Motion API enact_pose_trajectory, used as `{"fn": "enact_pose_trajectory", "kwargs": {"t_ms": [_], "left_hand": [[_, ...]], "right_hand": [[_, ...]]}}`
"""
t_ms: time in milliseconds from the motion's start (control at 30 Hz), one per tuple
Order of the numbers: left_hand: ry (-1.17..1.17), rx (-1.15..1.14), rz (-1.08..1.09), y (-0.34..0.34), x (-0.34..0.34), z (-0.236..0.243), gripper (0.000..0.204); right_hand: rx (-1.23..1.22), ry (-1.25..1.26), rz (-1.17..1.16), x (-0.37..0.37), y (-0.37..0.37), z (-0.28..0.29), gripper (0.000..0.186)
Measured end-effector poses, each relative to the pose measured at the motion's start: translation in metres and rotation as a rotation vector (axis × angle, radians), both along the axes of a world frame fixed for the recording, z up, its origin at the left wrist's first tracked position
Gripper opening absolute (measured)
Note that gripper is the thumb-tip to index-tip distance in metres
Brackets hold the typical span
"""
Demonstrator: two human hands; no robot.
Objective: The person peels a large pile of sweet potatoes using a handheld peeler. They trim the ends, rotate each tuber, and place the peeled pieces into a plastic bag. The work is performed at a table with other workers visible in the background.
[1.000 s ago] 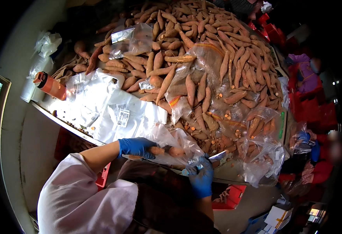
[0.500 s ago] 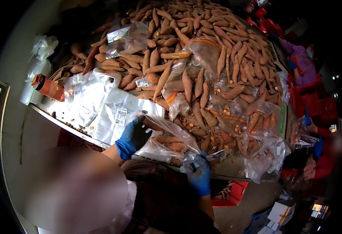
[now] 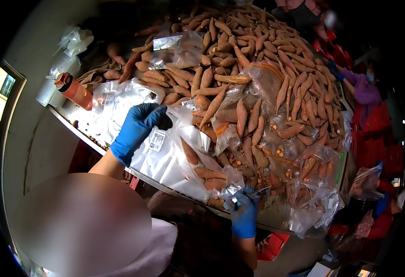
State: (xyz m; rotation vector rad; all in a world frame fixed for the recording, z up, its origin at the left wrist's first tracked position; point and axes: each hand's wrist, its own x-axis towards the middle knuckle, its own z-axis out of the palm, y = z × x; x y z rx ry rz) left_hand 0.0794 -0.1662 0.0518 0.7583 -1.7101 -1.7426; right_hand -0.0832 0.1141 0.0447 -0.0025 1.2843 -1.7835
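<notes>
My left hand, in a blue glove, is raised with its fingers closed on the upper edge of a clear plastic bag. The film stretches down from it toward the right. Several sweet potatoes lie inside that bag, near the table's front edge. At its lower right end my right hand, also blue-gloved, is closed on the gathered plastic. A shiny crumpled bit shows at its fingers; I cannot make out whether it is a separate thing. A white sheet of packaging with a printed label lies under the bag.
A large heap of sweet potatoes covers the table's far side. Another filled clear bag lies at the right. An orange bottle stands at the left edge. Gloved co-workers, one with a purple sleeve, are at the right.
My left hand has moved up and to the left, drawing the bag's edge with it. My right hand keeps its hold on the other end. The whole view has shifted somewhat.
</notes>
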Motion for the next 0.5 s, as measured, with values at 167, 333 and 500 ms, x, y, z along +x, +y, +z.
{"fn": "enact_pose_trajectory", "kwargs": {"t_ms": [167,333,500], "left_hand": [[0.012,-0.129,0.234,-0.064,-0.033,-0.027,0.024],[-0.502,-0.598,0.189,-0.164,-0.074,-0.118,0.018],[-0.931,-1.141,0.246,-0.159,-0.127,-0.116,0.034]], "right_hand": [[0.209,0.129,0.108,0.01,0.013,-0.006,0.004],[0.286,0.139,0.259,0.007,0.029,-0.007,0.006],[0.406,0.116,0.239,0.0,0.03,-0.007,0.01]]}}
